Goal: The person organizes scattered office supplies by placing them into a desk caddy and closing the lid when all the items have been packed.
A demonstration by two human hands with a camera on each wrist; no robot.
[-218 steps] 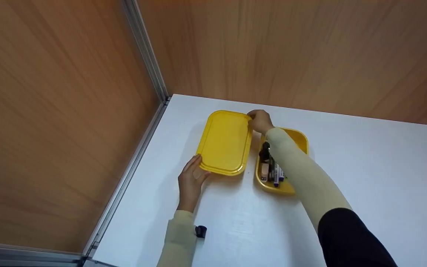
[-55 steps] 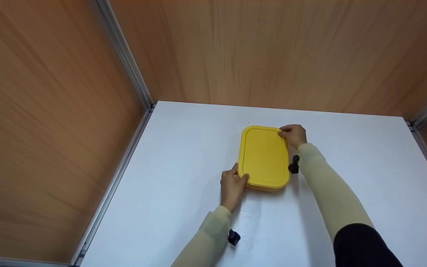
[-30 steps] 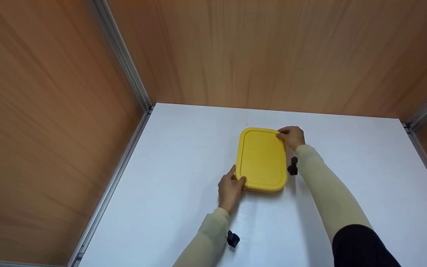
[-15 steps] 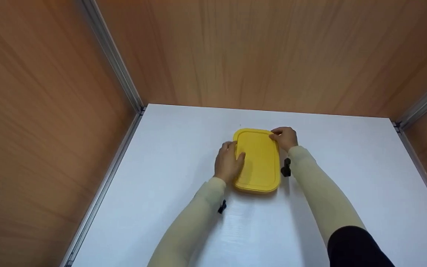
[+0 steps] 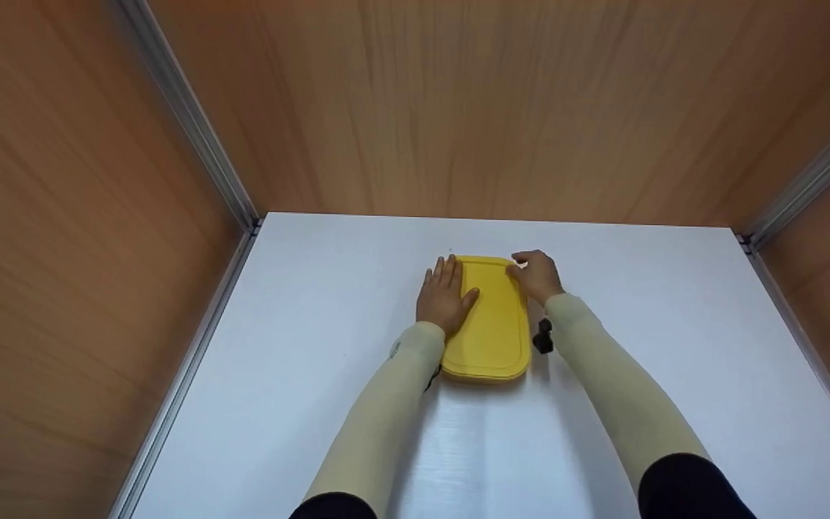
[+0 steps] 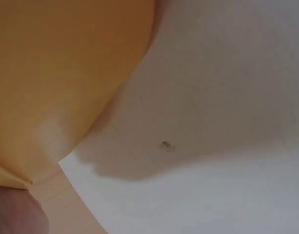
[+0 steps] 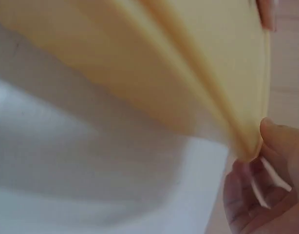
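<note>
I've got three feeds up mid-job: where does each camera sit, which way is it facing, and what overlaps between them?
Head: worn high, looking forward and down at the white table; shows both sleeved arms, the left hand flat on the yellow lid, and the right hand at its far right corner.
Left wrist: sits low beside the box, facing its blurred yellow side and the table; a bit of skin shows at the bottom left.
Right wrist: sits low, facing the lid's edge; fingers curl at its corner.
Shared: all three show the yellow box and the table.
</note>
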